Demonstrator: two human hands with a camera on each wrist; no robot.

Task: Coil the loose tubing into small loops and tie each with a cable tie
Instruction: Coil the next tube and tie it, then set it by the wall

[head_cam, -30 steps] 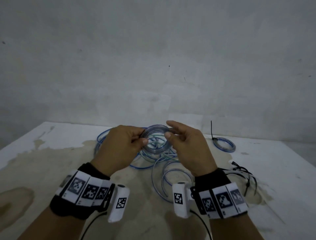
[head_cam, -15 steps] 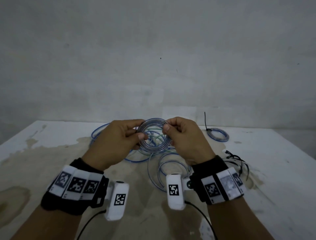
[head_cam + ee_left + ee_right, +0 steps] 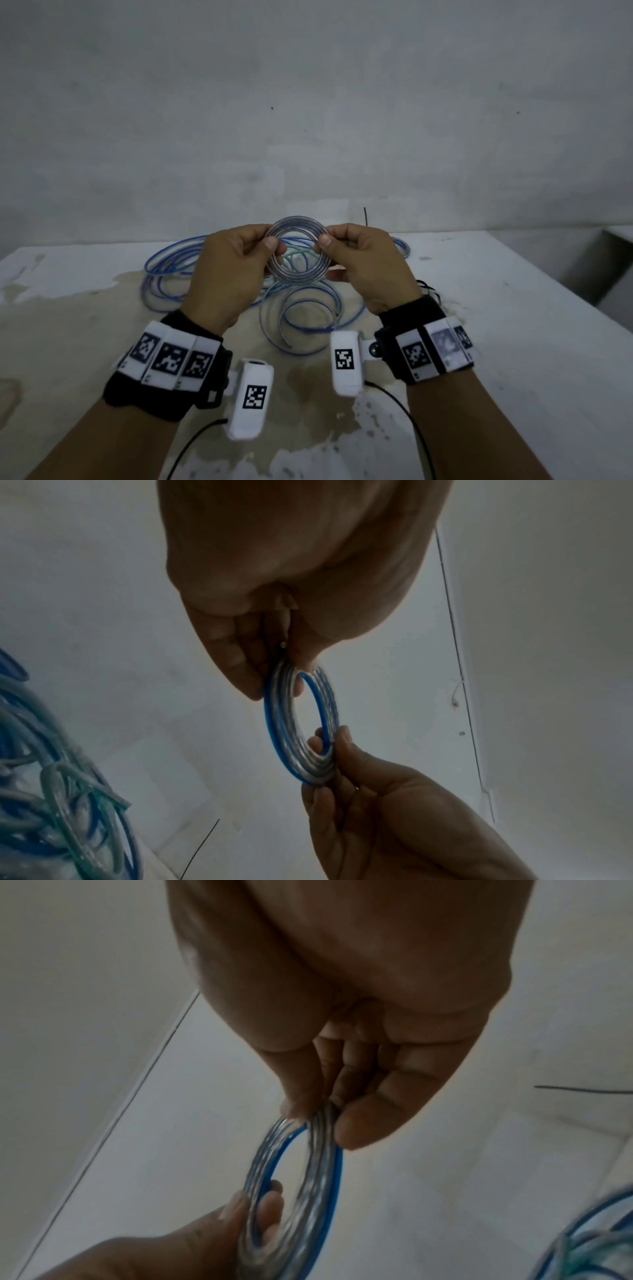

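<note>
Tubing coil point(image 3: 297, 253) (clear plastic, blue-striped, a flat ring) now sits higher above the surface point(image 3: 513, 308) than a second ago, pinched at opposite edges by left hand point(image 3: 233, 270) and right hand point(image 3: 363, 263); loose tubing point(image 3: 308, 308) sprawls beneath.

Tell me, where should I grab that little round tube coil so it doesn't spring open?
Probably pinch the small coil on its two opposite sides, coming in from left and right, as the left hand and right hand do here. Thumb in front, fingers behind, squeezes all the stacked turns flat together, which likely stops them springing apart.
</note>
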